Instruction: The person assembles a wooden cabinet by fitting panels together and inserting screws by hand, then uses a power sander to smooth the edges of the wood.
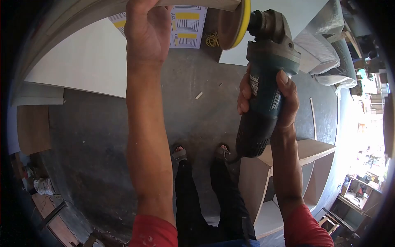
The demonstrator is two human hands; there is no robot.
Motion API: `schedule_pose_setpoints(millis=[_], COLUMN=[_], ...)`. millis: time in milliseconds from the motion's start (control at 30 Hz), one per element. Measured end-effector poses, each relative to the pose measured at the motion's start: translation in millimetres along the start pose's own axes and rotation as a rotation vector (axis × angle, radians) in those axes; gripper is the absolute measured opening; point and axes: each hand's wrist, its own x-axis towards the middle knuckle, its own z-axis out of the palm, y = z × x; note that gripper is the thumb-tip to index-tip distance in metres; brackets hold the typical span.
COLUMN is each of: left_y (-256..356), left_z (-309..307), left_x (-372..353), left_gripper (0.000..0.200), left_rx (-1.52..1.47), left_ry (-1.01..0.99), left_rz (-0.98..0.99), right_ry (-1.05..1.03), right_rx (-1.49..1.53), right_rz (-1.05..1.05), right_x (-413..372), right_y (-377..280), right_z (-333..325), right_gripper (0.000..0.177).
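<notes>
My right hand (269, 92) is wrapped around the dark teal body of a Makita angle grinder (263, 78). The tool is tilted, its gear head up and its cord end toward me. A yellow-rimmed sanding disc (235, 26) is fitted to it, and the disc's face lies right at the end of a pale wooden board (205, 3) along the top edge. My left hand (148, 35) reaches up to that board and grips it, palm side showing; the fingertips are mostly hidden beyond the frame.
White panels (86, 61) stand at the left and upper right. A printed AKU sheet (187, 29) and coiled yellow cord (212, 40) lie ahead. An open wooden cabinet frame (302, 152) stands by my right forearm. Wood scraps (198, 95) lie on the grey floor (193, 119). Plastic-wrapped items (317, 51) are at right.
</notes>
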Motion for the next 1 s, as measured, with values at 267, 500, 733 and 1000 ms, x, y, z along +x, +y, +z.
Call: schedule_pose_setpoints(millis=[267, 500, 733, 1000], left_y=[-6.1, 1.9, 8.1, 6.5], left_z=[11.1, -0.6, 5.4, 10.9], left_x=[9.3, 11.7, 11.1, 11.2], left_gripper=[0.054, 0.060, 0.074, 0.080], left_rx=[0.196, 0.118, 0.273, 0.312], left_ry=[0.232, 0.212, 0.258, 0.271], left_rz=[0.031, -0.104, -0.094, -0.050], right_ry=[-0.007, 0.037, 0.038, 0.039], right_rx=[0.017, 0.041, 0.034, -0.053], right_rz=[0.002, 0.047, 0.065, 0.004], right_x=[2.2, 8.8, 11.4, 24.3], right_y=[1.9, 2.3, -0.8, -2.2], right_z=[-1.9, 3.9, 4.4, 0.4], right_gripper=[0.060, 0.058, 0.060, 0.070])
